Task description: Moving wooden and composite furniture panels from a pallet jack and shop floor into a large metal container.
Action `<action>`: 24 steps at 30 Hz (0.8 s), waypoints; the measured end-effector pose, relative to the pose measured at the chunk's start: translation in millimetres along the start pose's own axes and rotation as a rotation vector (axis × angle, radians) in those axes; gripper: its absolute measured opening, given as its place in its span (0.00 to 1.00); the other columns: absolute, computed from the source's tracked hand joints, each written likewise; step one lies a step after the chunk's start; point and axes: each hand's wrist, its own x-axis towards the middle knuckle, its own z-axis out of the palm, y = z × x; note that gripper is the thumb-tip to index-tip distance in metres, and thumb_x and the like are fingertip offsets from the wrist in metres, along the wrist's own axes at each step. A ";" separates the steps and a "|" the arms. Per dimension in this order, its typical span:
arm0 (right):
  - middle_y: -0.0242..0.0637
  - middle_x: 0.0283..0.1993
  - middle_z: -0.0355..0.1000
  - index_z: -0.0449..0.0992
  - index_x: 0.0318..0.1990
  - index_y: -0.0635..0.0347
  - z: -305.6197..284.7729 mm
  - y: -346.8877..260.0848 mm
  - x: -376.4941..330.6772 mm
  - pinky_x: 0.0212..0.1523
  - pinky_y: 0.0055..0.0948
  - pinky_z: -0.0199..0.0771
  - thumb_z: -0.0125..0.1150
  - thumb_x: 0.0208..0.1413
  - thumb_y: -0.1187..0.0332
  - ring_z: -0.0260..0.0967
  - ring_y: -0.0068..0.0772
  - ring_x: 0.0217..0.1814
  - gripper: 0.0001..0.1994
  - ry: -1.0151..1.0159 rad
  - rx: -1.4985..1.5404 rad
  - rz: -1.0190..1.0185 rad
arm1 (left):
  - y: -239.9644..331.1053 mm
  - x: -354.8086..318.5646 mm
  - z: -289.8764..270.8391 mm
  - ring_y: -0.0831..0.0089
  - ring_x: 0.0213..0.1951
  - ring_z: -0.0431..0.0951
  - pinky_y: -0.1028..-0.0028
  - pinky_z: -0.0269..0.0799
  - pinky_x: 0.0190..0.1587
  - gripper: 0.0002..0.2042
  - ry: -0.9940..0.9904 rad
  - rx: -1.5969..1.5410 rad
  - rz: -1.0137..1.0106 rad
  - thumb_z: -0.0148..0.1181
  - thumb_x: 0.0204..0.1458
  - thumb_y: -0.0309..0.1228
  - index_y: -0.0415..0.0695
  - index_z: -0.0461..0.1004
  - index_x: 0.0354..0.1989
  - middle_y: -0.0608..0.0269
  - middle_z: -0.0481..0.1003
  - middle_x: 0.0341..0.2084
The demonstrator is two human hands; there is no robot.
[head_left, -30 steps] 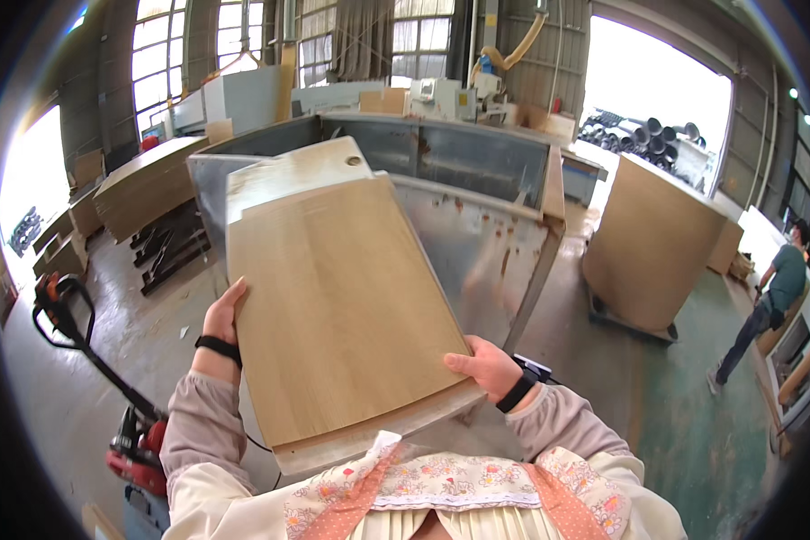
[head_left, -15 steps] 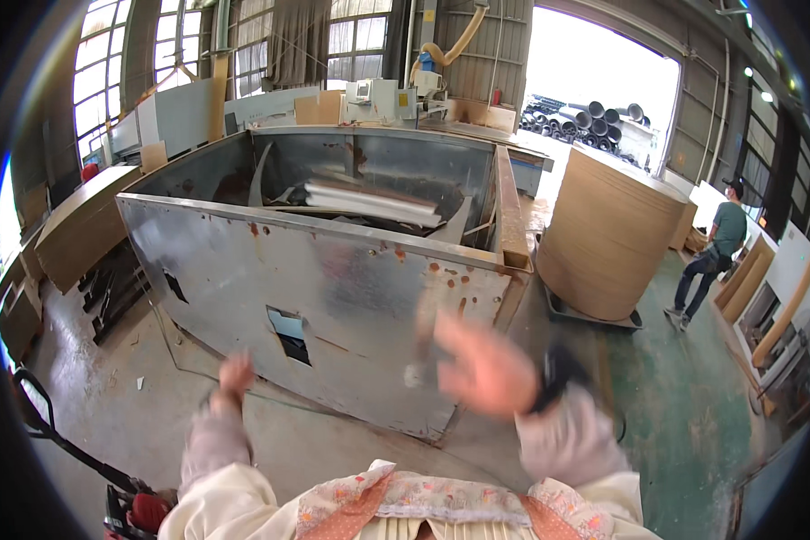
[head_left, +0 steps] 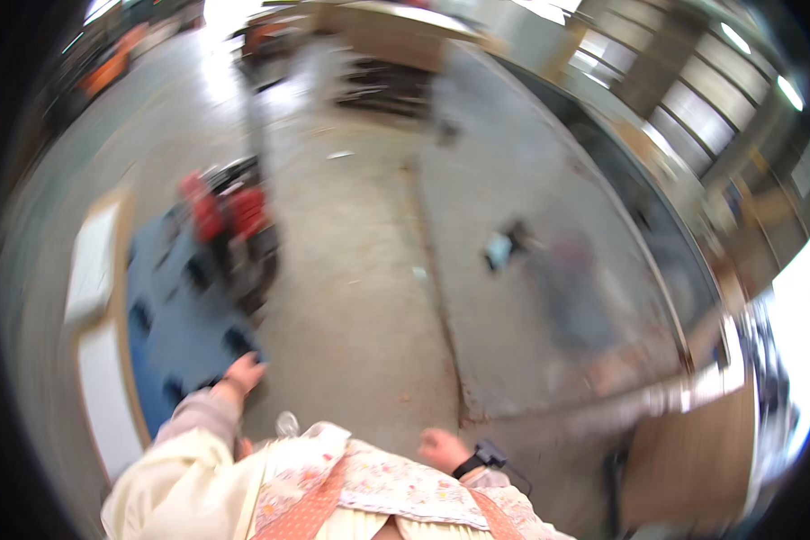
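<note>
The picture is smeared by motion. My left hand hangs at my side with its fingers loosely apart and nothing in it, just above the edge of a blue pallet. Close to my waist, my right hand is curled and empty, a black band on its wrist. Neither hand touches anything. The wooden board from the earlier frames is in neither hand.
A red pallet jack stands on the concrete floor beyond the blue pallet. Pale boards lie along the left. A large metal bin curves along the right, with a wooden panel at lower right.
A second ago both hands held a large wooden board over the metal bin. The board left my hands, and the view has swung left and down to the floor and pallet.
</note>
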 end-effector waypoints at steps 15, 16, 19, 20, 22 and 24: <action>0.42 0.39 0.70 0.57 0.57 0.59 311.0 -341.2 209.4 0.29 0.29 0.71 0.64 0.41 0.68 0.70 0.32 0.31 0.33 -0.587 -0.133 -0.134 | -567.9 -334.9 -112.6 0.50 0.49 0.67 0.61 0.64 0.51 0.26 0.839 -0.451 -1.329 0.57 0.42 0.42 0.35 0.67 0.46 0.42 0.68 0.45; 0.43 0.40 0.70 0.59 0.56 0.60 363.3 -339.6 223.6 0.33 0.31 0.71 0.64 0.41 0.65 0.71 0.36 0.35 0.32 -0.671 -0.235 -0.171 | -584.1 -353.8 -133.3 0.50 0.50 0.67 0.61 0.63 0.52 0.27 0.749 -0.529 -1.405 0.57 0.42 0.42 0.36 0.66 0.48 0.42 0.68 0.47; 0.47 0.39 0.71 0.65 0.51 0.63 486.2 -404.3 242.0 0.42 0.34 0.69 0.63 0.41 0.57 0.69 0.43 0.42 0.30 -1.095 -0.478 -0.144 | -661.4 -388.8 -147.4 0.51 0.53 0.64 0.63 0.61 0.54 0.28 0.700 -0.380 -1.545 0.58 0.42 0.41 0.38 0.64 0.51 0.43 0.65 0.50; 0.48 0.39 0.71 0.65 0.51 0.63 522.8 -431.4 246.3 0.43 0.35 0.70 0.62 0.41 0.55 0.69 0.44 0.43 0.30 -1.210 -0.550 -0.209 | -681.5 -382.0 -158.4 0.52 0.54 0.63 0.64 0.60 0.56 0.30 0.609 -0.330 -1.503 0.58 0.42 0.41 0.39 0.61 0.54 0.43 0.63 0.51; 0.48 0.39 0.71 0.66 0.50 0.64 608.9 -421.2 282.4 0.43 0.36 0.69 0.61 0.41 0.53 0.69 0.46 0.43 0.30 -1.288 -0.729 -0.532 | -720.7 -328.5 -191.8 0.54 0.58 0.58 0.65 0.56 0.58 0.34 0.495 -0.226 -1.367 0.59 0.42 0.43 0.40 0.57 0.57 0.45 0.59 0.55; 0.45 0.35 0.69 0.72 0.38 0.54 679.8 -427.9 308.5 0.38 0.37 0.70 0.57 0.43 0.55 0.69 0.44 0.40 0.17 -1.329 -0.957 -1.054 | -772.5 -293.7 -202.1 0.56 0.61 0.52 0.66 0.51 0.61 0.39 0.472 -0.150 -1.253 0.59 0.42 0.45 0.40 0.51 0.60 0.47 0.53 0.59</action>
